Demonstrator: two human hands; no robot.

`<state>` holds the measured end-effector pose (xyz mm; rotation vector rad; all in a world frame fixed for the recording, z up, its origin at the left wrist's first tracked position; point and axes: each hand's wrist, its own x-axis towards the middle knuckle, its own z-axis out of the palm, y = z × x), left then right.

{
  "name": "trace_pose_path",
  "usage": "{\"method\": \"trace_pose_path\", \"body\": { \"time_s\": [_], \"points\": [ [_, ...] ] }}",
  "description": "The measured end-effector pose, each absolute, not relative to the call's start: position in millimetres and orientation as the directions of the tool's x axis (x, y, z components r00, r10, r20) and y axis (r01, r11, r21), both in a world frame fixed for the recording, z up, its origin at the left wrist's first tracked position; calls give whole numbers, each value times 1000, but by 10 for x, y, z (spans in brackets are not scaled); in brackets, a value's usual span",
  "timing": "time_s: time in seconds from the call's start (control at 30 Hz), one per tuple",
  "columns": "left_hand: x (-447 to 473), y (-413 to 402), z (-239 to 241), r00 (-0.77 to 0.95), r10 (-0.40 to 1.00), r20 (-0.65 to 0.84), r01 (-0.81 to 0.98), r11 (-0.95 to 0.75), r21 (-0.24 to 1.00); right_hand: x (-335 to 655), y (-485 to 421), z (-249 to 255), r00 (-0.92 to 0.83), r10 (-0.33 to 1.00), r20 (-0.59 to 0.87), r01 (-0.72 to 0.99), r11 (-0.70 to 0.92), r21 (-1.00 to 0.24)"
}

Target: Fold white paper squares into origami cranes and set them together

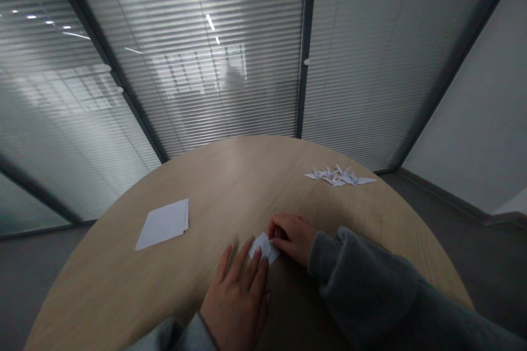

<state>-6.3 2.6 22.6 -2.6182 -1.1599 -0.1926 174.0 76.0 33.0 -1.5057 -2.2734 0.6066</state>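
Note:
A small folded piece of white paper lies on the round wooden table near its front edge. My left hand rests flat, fingers stretched out, with its fingertips pressing on the paper's near side. My right hand, in a grey sleeve, is curled with its fingers pinched on the paper's right edge. Part of the paper is hidden under both hands.
A small stack of white square sheets lies at the table's left. Several folded white paper cranes sit in a cluster at the far right. Glass walls with blinds stand behind the table.

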Motion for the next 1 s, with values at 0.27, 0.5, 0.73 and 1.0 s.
{"method": "trace_pose_path", "body": {
  "time_s": [0.27, 0.5, 0.73, 1.0],
  "points": [
    [-55, 12, 226, 664, 701, 259, 747, -638, -187, 1744, 807, 260, -362, 931, 52, 756, 326, -567],
    [-49, 22, 120, 645, 710, 282, 763, -618, -190, 1746, 833, 251, -322, 945, 60, 753, 294, -589],
    [-65, 54, 5, 637, 700, 321, 768, -610, -195, 1737, 774, 291, -341, 937, 73, 767, 323, -555],
    [-35, 28, 278, 669, 701, 246, 743, -630, -226, 1744, 790, 298, -358, 933, 37, 770, 317, -553]
  ]
}}
